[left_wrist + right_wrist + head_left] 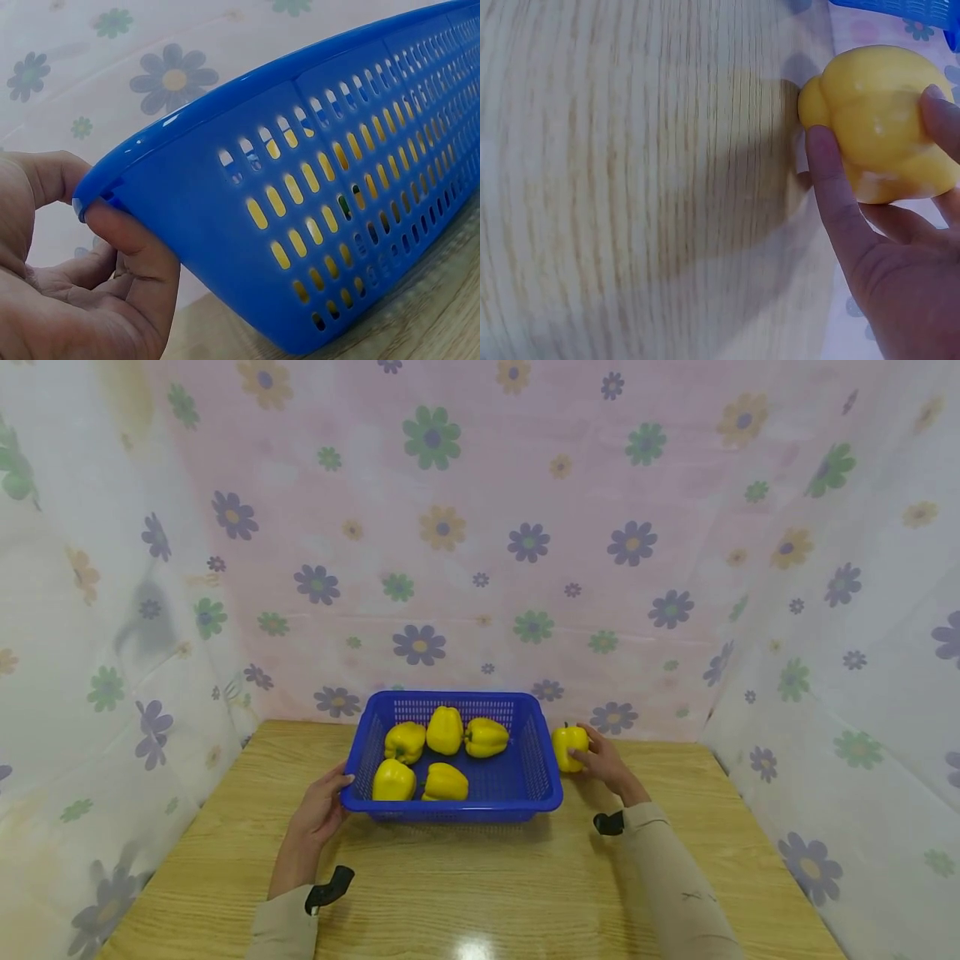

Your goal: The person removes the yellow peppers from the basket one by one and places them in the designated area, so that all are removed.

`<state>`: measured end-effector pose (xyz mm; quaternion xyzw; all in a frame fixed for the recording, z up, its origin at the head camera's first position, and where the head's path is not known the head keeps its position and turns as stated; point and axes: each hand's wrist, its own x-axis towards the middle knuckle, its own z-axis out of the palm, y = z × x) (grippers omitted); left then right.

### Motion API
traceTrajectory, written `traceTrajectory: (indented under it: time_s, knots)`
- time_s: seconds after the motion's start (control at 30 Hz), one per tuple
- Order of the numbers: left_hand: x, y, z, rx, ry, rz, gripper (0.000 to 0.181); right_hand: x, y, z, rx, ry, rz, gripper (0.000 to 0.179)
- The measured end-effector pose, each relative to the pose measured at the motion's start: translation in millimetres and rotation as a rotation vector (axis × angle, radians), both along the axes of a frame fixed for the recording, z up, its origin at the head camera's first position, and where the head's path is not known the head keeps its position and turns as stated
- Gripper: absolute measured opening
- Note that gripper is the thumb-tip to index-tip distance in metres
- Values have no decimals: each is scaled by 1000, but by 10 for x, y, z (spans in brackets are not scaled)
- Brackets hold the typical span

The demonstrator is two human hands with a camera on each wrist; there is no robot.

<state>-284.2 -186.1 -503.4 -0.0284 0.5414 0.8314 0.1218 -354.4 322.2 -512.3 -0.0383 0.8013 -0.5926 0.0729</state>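
Bell pepper (877, 112) looks glossy, yellow and lobed.

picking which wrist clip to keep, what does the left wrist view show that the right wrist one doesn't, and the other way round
Only the left wrist view shows the left hand, gripping the rim of the blue basket, with yellow showing through its slots.

Only the right wrist view shows the right hand, holding a yellow pepper.

Both show part of the basket, just an edge of the picture in the right one, plus the wooden table and flowered backdrop.
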Motion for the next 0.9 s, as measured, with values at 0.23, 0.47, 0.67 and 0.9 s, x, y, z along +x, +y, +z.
traceTrajectory:
  time_s: [0.23, 0.47, 0.67, 0.9]
  knots:
    - [2, 5, -19, 6, -2, 25, 60, -28, -12, 60, 27, -13, 28, 71]
    - [-11, 14, -43, 19, 35, 40, 58, -86, -44, 155, 105, -56, 51, 71]
    - [-28, 8, -39, 20, 28, 58, 57, -133, -60, 165, 89, -91, 48, 75]
    - [-23, 10, -41, -9, 25, 44, 59, -135, -58, 146, 53, -146, 24, 75]
